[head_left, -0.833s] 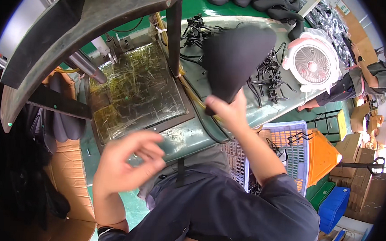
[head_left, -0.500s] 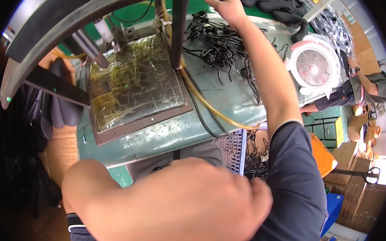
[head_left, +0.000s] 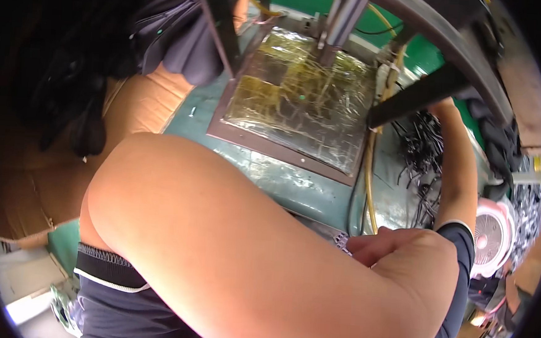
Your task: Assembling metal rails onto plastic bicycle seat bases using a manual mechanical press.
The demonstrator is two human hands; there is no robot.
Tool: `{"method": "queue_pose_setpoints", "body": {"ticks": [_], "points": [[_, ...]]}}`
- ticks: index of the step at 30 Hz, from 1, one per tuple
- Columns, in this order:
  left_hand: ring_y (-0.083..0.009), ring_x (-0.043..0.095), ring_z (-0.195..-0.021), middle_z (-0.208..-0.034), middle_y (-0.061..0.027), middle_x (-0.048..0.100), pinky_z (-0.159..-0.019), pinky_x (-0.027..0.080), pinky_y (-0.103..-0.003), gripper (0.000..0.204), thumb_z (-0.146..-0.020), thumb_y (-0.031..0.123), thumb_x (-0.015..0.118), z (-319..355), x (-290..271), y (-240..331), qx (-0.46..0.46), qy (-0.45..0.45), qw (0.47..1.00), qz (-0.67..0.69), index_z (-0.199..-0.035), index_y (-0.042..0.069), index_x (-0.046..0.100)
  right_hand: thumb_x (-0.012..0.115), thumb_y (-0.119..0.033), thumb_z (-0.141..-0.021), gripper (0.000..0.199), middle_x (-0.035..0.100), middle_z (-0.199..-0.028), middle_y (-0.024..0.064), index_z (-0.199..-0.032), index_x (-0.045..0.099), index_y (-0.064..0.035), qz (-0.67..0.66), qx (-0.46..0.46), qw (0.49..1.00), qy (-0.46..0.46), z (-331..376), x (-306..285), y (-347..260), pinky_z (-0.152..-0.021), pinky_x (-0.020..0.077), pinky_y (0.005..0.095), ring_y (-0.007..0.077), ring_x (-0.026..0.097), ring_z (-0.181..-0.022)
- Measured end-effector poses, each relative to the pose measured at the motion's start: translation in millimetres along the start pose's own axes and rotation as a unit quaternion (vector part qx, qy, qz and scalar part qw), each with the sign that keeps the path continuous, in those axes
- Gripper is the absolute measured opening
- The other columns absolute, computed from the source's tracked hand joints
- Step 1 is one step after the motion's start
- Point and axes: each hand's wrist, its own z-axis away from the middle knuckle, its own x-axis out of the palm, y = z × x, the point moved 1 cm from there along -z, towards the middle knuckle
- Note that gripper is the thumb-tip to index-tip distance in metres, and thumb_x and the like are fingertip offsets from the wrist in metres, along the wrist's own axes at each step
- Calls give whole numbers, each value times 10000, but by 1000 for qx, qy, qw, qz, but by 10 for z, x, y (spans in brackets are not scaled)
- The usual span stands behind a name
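Observation:
My left forearm crosses close in front of the view, from lower left to right. Its hand, my left hand (head_left: 411, 252), has its fingers curled in; whatever may be inside the curl is hidden. Stretched out at the right, my right arm reaches past the pile of thin black bent pieces (head_left: 424, 144) on the green table. My right hand (head_left: 443, 106) lies at the pile's far side, with its fingers mostly hidden behind the dark press frame (head_left: 420, 97). A flat press plate (head_left: 293, 108) covered in shiny yellowish film sits left of the pile.
A metal rod (head_left: 344, 25) stands over the plate. A yellow hose (head_left: 368, 193) and dark cables run down the plate's right side. Dark padded pieces (head_left: 197, 56) lie by cardboard (head_left: 157, 97) at left. A pink and white fan (head_left: 489, 238) and another person are at right.
The view has swung left, so press and table appear further right. My right hand has gone from plain sight to mostly behind the press frame. My left hand remains curled in front.

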Motion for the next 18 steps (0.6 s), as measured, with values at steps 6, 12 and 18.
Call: {"method": "queue_pose_setpoints", "body": {"ticks": [6, 12, 18], "points": [[-187, 718, -956, -951, -5, 761, -955, 586, -468, 363, -969, 363, 638, -70, -32, -75, 40, -132, 990, -32, -1214, 110, 725, 660, -189, -909, 500, 688, -1384, 264, -1395, 674, -75, 81, 95, 992, 35, 265, -633, 51, -1131, 522, 491, 446, 644, -1299], [-165, 677, -645, -854, -82, 690, -585, 562, -263, 610, -807, 240, 752, 458, 414, -266, -126, 205, 936, -256, -1388, 66, 683, 740, -214, -864, 462, 710, -1030, 221, -1259, 652, 9, -146, 236, 917, 287, 1484, -1847, -854, -868, 567, 447, 367, 711, -926], [-437, 700, -1161, -1251, -243, 734, -985, 568, -497, 470, -869, 131, 799, 779, 1137, -2062, -304, 431, 846, -73, -1299, -24, 687, 649, -45, -929, 328, 628, -906, 22, -1254, 656, 2, -640, 230, 618, 395, 2626, -1871, -2216, -720, 482, 257, 124, 585, -752]]}}
